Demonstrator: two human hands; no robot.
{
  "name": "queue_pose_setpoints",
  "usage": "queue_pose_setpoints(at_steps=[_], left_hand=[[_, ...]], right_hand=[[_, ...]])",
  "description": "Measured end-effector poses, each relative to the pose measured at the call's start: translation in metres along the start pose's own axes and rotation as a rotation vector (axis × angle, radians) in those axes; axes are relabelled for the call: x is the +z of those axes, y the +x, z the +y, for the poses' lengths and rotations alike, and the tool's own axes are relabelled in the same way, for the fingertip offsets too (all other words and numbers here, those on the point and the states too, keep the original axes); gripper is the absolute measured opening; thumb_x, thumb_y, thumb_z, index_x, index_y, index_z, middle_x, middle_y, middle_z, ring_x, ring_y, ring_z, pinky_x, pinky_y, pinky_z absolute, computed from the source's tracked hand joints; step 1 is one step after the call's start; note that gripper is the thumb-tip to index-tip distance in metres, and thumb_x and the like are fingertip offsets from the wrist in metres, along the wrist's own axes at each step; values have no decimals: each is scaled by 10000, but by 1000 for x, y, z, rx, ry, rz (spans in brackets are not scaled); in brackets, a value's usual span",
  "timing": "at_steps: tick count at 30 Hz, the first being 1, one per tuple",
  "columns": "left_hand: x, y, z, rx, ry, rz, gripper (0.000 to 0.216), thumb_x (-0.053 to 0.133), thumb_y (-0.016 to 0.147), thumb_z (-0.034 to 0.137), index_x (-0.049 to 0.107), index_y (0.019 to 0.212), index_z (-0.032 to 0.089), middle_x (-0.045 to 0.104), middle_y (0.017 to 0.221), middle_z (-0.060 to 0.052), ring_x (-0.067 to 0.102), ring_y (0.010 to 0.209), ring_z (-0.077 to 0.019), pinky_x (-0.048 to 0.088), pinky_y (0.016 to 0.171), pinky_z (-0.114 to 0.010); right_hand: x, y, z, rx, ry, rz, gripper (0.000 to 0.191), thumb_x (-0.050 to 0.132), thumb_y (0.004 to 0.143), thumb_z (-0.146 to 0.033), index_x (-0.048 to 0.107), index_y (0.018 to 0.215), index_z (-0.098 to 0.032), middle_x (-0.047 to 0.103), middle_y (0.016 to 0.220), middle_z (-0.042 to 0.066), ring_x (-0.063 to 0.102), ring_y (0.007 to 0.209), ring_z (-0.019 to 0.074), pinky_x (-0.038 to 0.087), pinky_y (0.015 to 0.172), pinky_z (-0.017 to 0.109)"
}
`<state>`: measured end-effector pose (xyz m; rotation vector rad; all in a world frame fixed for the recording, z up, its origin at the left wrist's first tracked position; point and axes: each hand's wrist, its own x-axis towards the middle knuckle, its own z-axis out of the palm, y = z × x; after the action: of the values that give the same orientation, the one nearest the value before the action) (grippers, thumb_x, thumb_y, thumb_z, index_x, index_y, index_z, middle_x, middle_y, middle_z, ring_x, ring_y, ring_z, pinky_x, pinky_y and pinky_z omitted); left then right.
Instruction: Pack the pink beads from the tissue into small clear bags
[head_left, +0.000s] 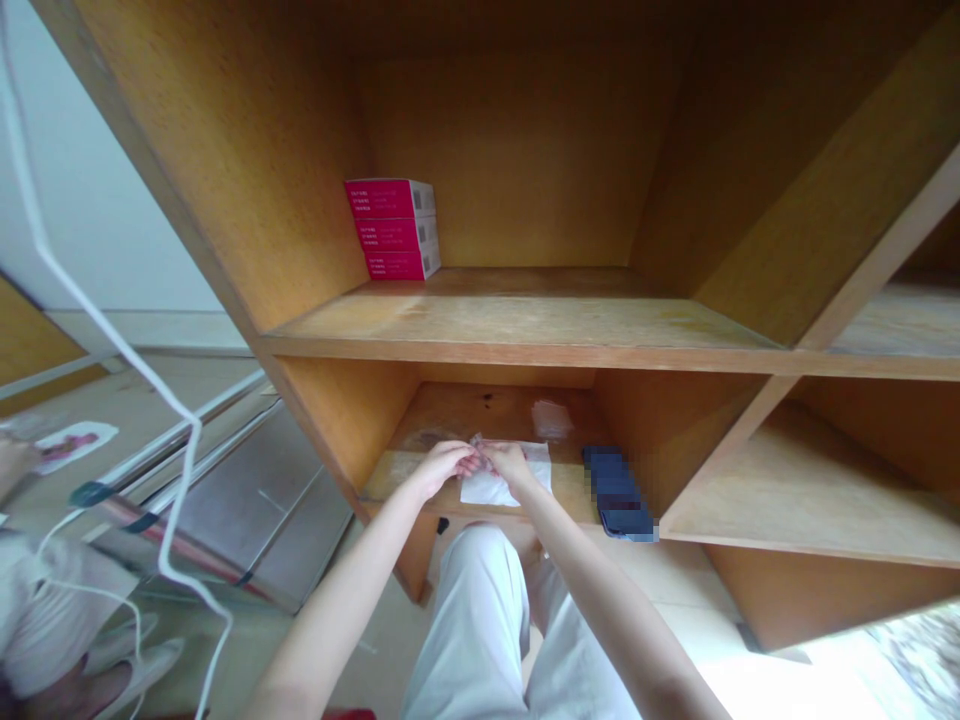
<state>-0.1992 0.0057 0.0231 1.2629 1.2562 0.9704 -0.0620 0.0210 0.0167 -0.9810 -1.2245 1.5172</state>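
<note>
My left hand and my right hand meet over the lower shelf, fingers bent and pressed together. Between the fingertips is something small, partly see-through, too small and hidden to name. Under the hands lies a white sheet, cloth or paper, at the shelf's front edge; some reddish marks show near its far side. Just beyond my right hand a clear plastic bag or film lies flat on the wood. To the right of the sheet rests a dark blue, blurred-out object, perhaps a phone.
Three pink-and-white boxes are stacked on the upper shelf. A vertical divider bounds the lower compartment on the right. A white cable hangs at left, near a metal-framed case and another seated person.
</note>
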Motion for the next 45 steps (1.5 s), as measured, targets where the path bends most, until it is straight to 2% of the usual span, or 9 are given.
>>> queue_pose_setpoints(at_steps=[5, 10, 17, 29, 36, 41, 45], left_hand=[[-1, 2, 6, -111, -168, -6, 258, 579, 692, 360, 609, 682, 103, 630, 627, -77, 571, 536, -123, 468, 522, -253], [-5, 7, 3, -157, -108, -35, 306, 618, 664, 381, 612, 760, 90, 646, 693, -91, 586, 572, -125, 479, 494, -226], [-8, 7, 11, -161, -8, -70, 258, 576, 685, 341, 584, 743, 90, 627, 657, -77, 573, 555, -119, 471, 451, -212], [-9, 2, 19, -150, 113, -95, 236, 548, 674, 315, 573, 749, 93, 623, 686, -75, 566, 575, -118, 453, 427, -204], [-10, 3, 19, -171, 174, -69, 186, 551, 670, 276, 563, 726, 100, 623, 649, -60, 543, 502, -84, 391, 389, -156], [-10, 4, 22, -187, 219, -59, 177, 540, 679, 279, 567, 704, 106, 587, 566, -24, 535, 467, -89, 379, 380, -168], [-11, 5, 24, -198, 271, -86, 189, 526, 690, 293, 569, 714, 110, 585, 552, -22, 538, 456, -95, 376, 372, -173]], right_hand=[[-2, 4, 1, 17, 15, -86, 229, 520, 662, -337, 573, 538, -152, 539, 465, -15, 442, 411, 75, 295, 404, 188], [-5, 5, 5, 30, -4, -163, 216, 606, 595, -329, 626, 657, -122, 603, 565, 15, 490, 478, 77, 353, 472, 193], [-3, 1, 0, 31, -63, -129, 272, 607, 600, -367, 643, 681, -111, 618, 597, 37, 519, 514, 88, 386, 513, 209], [-6, -2, -4, -3, -121, -197, 341, 609, 616, -434, 650, 704, -107, 598, 592, 21, 493, 516, 81, 376, 519, 209], [-5, -5, -9, -25, -153, -219, 292, 600, 626, -379, 664, 708, -106, 583, 569, 15, 465, 500, 79, 353, 500, 205], [-2, -3, -12, -56, -244, -210, 271, 601, 612, -331, 674, 728, -97, 591, 570, 21, 449, 492, 83, 337, 485, 205], [-1, -2, -14, -78, -319, -201, 202, 561, 624, -264, 669, 667, -99, 553, 506, 2, 418, 458, 71, 315, 453, 190]])
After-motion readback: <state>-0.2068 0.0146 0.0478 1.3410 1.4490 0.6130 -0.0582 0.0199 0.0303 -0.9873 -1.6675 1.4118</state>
